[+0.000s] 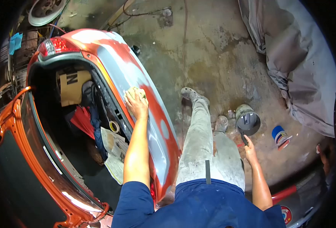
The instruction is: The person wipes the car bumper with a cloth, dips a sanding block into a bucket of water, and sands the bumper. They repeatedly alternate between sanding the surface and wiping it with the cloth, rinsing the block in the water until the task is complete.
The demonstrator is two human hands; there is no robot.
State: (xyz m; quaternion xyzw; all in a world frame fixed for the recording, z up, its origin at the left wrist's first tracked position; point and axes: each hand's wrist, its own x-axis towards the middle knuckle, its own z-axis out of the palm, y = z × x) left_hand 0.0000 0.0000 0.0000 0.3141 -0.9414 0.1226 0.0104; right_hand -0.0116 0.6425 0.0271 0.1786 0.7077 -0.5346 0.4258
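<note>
One bare left hand [138, 108] is out in front for me, fingers bent around a crumpled pale yellow-green pad [131, 92], holding it against a curved orange-red car bumper with grey patches [157, 146]; the pad lies under and just past the fingertips. Here's the relation that counts: the bumper's long axis slants from upper left to lower right, the left forearm runs roughly along it, and this hand is plainly the nearer one. Across the legs, the right hand [250, 150] is curled round a slim black handle [244, 140] at the rim of a round dark-grey bucket [247, 119]; I can't tell whether they join. Farther out, I've got stained concrete floor [209, 49] and a draped grey sheet [304, 79].
</note>
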